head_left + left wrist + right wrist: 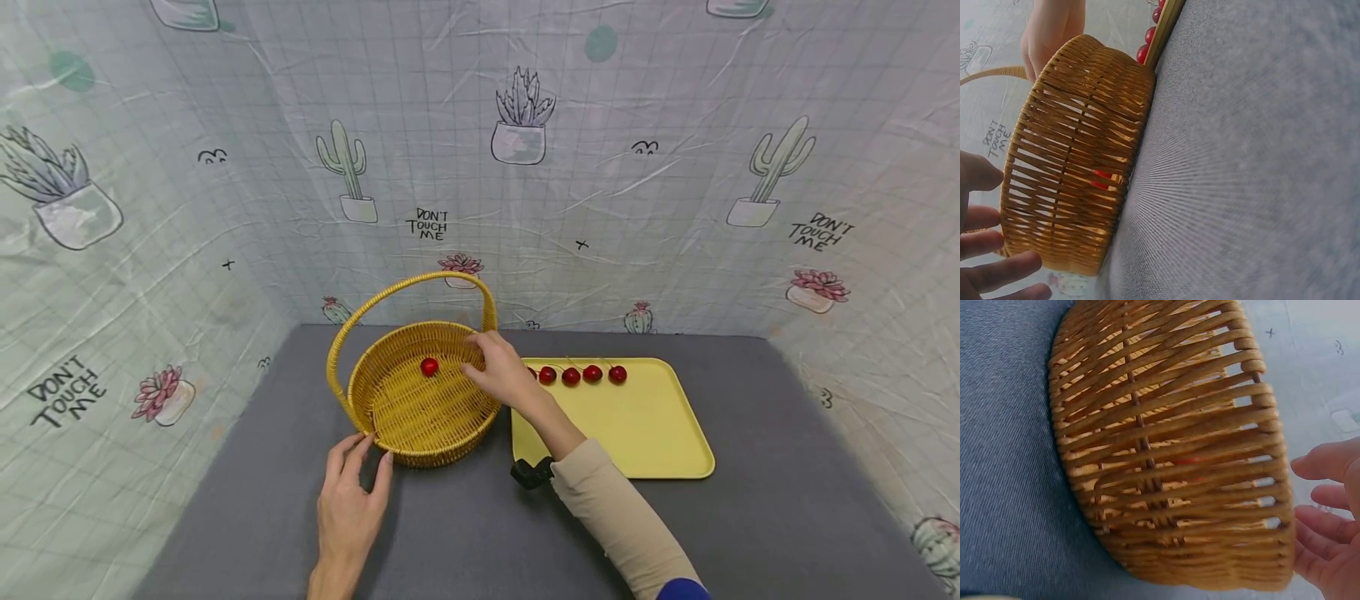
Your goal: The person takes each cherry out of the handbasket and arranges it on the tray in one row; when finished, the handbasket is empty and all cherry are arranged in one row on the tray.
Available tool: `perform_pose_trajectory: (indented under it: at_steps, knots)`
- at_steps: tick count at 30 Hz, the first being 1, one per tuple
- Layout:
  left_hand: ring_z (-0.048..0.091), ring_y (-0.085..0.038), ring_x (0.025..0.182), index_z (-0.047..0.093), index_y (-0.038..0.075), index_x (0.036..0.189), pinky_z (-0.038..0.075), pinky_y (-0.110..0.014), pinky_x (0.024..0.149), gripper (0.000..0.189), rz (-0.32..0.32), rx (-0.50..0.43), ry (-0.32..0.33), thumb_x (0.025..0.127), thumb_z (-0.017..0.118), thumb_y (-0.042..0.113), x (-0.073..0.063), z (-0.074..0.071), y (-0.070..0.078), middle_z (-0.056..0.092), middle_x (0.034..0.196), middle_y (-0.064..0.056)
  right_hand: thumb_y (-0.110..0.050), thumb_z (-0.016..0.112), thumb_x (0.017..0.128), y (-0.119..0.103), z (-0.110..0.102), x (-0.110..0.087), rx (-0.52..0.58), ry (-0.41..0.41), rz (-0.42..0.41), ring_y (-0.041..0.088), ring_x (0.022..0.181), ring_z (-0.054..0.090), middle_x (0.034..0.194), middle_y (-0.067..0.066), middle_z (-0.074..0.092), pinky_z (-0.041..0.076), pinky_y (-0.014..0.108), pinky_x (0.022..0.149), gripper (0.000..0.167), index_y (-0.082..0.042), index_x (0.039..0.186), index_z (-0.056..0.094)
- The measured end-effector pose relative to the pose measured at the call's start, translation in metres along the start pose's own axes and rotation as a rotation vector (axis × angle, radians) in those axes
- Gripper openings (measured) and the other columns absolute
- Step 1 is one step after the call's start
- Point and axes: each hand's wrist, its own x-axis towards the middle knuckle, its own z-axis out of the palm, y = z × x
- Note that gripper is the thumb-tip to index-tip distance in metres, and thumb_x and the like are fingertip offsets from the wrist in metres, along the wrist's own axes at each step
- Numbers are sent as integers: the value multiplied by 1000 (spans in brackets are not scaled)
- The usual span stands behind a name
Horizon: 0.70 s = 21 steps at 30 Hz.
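Observation:
A yellow wicker basket (431,454) with a tall arched handle (405,287) stands on the grey table, one red cherry (429,367) lying inside it. My left hand (350,496) is at the basket's near left rim, fingers spread and fingertips at the wicker. Over the right rim reaches my right hand (501,367), its thumb and fingers apart with nothing between them. Beside the basket, a row of several cherries (571,377) lies along the far side of a yellow tray (637,433); my right forearm covers the tray's left part.
A dark device (531,473) is strapped at my right wrist. Light cloth (450,167) with cactus prints hangs behind the table (742,400) and at both sides. The basket's handle arches high near my right hand.

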Motion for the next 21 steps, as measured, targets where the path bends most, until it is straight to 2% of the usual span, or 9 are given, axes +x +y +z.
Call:
perform_pose_trajectory:
  at_steps: [6, 14, 21]
  knots:
    - [69, -26, 91, 71, -1, 117, 58, -45, 67, 37, 2, 7, -1, 84, 81, 14, 0, 0, -1, 62, 120, -15, -20, 66, 96, -1, 10, 11, 10, -44, 11, 23, 94, 58, 127, 15, 60, 51, 34, 77, 45, -4, 137, 57]
    - [69, -26, 92, 71, 0, 117, 58, -44, 69, 38, 17, 8, 5, 84, 81, 15, -1, 0, -3, 62, 120, -14, -21, 65, 97, -2, 26, 23, 24, -97, 24, 32, 110, 62, 135, 16, 57, 53, 42, 88, 45, -6, 138, 56]
    - [70, -26, 92, 71, 0, 118, 59, -44, 70, 38, 21, 8, 8, 84, 81, 14, -1, -1, -3, 63, 120, -14, -21, 66, 97, -8, 37, 34, -11, -133, 34, 28, 116, 60, 135, 16, 57, 53, 44, 96, 45, -6, 138, 56]
